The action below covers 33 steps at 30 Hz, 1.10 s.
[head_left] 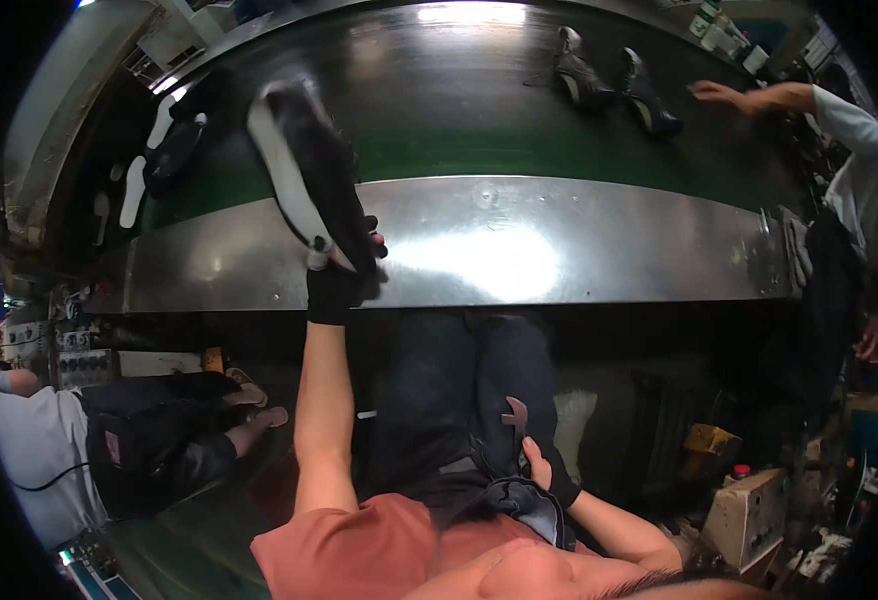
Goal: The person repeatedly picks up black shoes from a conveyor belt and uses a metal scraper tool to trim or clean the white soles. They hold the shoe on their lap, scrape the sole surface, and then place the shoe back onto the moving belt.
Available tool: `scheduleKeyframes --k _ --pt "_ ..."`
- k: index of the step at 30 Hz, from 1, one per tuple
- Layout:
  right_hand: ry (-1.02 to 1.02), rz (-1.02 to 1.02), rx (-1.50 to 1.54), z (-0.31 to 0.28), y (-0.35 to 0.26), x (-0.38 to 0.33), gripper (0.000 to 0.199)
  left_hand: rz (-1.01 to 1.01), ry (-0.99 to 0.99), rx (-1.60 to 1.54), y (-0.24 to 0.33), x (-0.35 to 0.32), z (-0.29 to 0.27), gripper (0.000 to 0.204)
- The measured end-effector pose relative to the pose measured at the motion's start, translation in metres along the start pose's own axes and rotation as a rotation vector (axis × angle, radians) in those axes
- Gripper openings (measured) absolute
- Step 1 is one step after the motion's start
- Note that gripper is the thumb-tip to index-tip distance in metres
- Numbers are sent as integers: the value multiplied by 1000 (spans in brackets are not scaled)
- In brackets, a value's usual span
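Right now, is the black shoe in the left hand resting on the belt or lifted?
Lifted: the black shoe is tilted above the belt.

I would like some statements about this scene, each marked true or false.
1. The left hand holds a black shoe with a white sole. True.
2. The right hand is stretched out over the belt. False: it rests on the person's lap, near the dark trousers.
3. Two dark shoes lie on the green belt at the far right. True.
4. The left hand is bare. False: it wears a black glove.
5. Another person's hand reaches toward the belt from the right. True.
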State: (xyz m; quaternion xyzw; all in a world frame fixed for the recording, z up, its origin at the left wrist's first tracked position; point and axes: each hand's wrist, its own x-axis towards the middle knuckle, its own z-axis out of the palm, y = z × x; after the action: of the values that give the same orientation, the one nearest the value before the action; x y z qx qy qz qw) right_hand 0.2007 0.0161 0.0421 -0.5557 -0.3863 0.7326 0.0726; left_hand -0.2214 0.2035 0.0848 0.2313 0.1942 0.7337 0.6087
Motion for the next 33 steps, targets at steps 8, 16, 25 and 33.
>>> scheduleKeyframes --k 8,16,25,33 --pt "67 -241 -134 -6 -38 -11 55 -333 309 -202 -44 -139 -48 48" --pt "59 -677 -207 13 -100 12 41 -573 273 558 -113 -278 0 53" --pt "160 -804 -309 20 -115 9 45 31 -199 898 -62 -157 115 65" --pt "177 -552 -145 1 -86 -1 48 165 -575 1312 -69 -92 115 53"
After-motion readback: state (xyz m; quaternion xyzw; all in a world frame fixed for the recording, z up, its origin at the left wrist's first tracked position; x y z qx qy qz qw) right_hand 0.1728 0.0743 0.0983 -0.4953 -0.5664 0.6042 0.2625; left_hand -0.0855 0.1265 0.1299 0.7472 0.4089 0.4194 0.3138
